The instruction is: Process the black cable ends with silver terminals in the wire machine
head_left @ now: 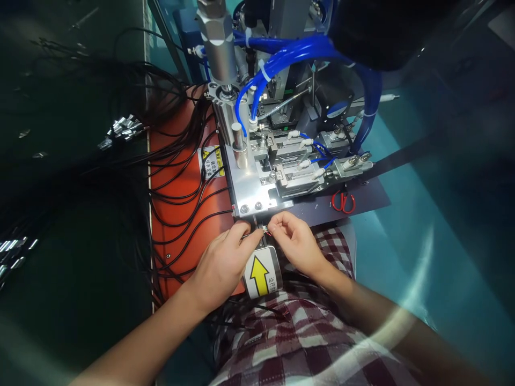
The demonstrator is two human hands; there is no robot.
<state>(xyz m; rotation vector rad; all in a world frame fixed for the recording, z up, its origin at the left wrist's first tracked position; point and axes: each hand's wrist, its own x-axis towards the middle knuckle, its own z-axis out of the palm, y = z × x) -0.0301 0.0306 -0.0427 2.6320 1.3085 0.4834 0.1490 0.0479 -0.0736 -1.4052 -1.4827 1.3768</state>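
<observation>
My left hand is closed at the front edge of the metal machine, thumb and index finger pinched beside a small connector with thin wires. From the other side, my right hand pinches the thin wires, a red one among them, by the same connector. Both sets of fingertips nearly meet above a dark rail. Just below them is a white plate with a yellow arrow. What lies under my left fingers is partly hidden, though a dark cable seems to run there.
Black cables stretch across the orange surface on the left, some with shiny metallic ends. Red-handled scissors lie right of the machine. Blue air tubes arch above it.
</observation>
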